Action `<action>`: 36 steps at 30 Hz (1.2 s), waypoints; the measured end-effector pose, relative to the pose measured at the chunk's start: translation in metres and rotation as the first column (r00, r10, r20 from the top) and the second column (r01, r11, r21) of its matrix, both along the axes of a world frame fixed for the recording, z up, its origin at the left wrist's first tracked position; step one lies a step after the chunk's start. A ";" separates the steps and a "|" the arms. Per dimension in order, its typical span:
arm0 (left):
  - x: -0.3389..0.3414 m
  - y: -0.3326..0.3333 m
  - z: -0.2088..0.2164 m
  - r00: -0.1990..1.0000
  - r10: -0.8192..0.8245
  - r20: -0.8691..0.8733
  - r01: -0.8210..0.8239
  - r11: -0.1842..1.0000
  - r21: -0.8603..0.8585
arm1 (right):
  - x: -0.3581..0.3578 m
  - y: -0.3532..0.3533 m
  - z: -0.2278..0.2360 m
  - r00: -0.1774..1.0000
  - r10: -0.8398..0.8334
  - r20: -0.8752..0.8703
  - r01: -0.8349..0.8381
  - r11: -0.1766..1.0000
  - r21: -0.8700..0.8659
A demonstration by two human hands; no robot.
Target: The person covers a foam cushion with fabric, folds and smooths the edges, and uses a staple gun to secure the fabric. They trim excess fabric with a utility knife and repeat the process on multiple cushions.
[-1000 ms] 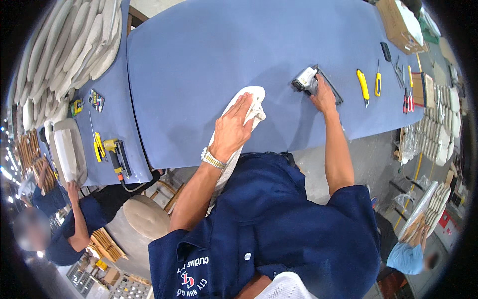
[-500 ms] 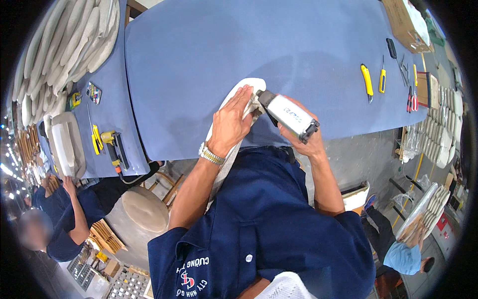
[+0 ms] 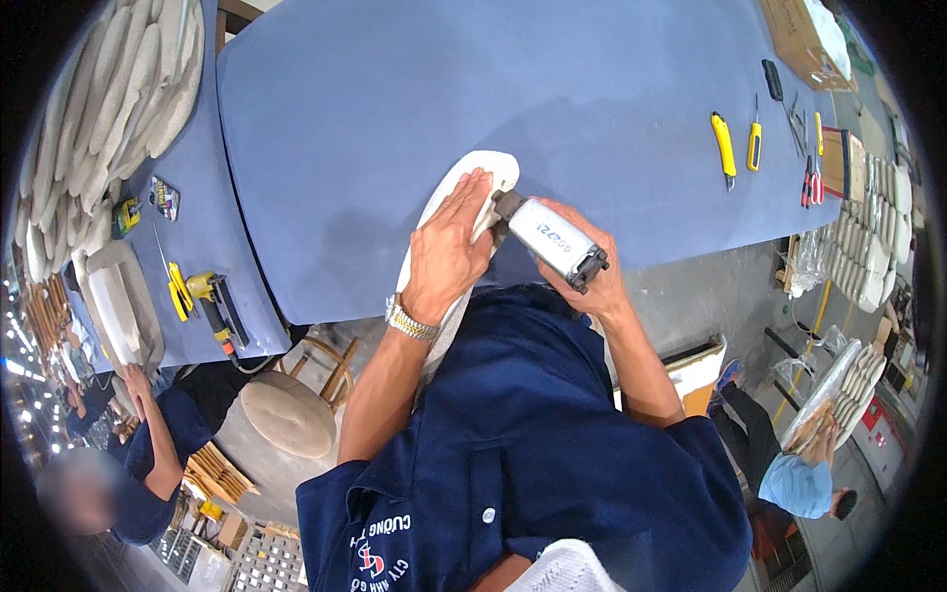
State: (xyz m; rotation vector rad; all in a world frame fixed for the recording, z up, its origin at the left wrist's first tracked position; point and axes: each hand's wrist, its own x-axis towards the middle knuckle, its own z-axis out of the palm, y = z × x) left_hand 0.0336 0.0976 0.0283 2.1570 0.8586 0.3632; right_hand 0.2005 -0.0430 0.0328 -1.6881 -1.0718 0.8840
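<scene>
A long, pale upholstered pad [image 3: 501,170] with a rounded far end lies at the table's front edge and runs back toward my body. My left hand [image 3: 446,257], with a metal watch at the wrist, presses on the pad, its fingers stretched along the top and its thumb at the right side. A silver pneumatic staple gun [image 3: 555,237] is in my right hand [image 3: 598,271], whose fingers wrap round the handle, partly hidden by the tool body. The gun's dark nose meets the pad's right edge beside my left fingers; the exact contact point is too small to tell.
The blue-covered table [image 3: 414,79] bears a yellow cutter [image 3: 724,148], a yellow screwdriver [image 3: 755,148] and red-handled pliers [image 3: 812,185] at right. Left are stacked grey pads [image 3: 109,109] and a yellow nail gun [image 3: 212,301]. A co-worker [image 3: 163,444] handles a pad at left; another person [image 3: 794,483] is at right.
The staple gun and my right hand have shifted slightly left and down, and the nose has swung onto the pad's edge. My left hand stays pressed on the pad. The view has turned slightly.
</scene>
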 end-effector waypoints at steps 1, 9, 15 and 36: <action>0.000 0.000 0.002 1.000 0.001 0.006 -0.001 1.000 -0.005 | 0.000 0.000 0.001 1.000 -0.002 -0.028 0.002 1.000 -0.014; -0.002 0.000 -0.001 1.000 -0.010 0.020 0.010 1.000 -0.001 | -0.007 -0.001 0.016 0.998 0.021 -0.052 -0.023 0.999 -0.030; -0.002 0.002 0.005 0.999 -0.014 0.047 0.015 1.000 -0.020 | -0.012 -0.008 0.023 0.996 -0.075 -0.052 0.075 0.997 -0.010; 0.001 0.007 0.000 0.998 -0.006 0.069 0.006 1.000 -0.006 | 0.010 0.029 0.038 0.991 0.122 -0.046 -0.128 0.976 -0.176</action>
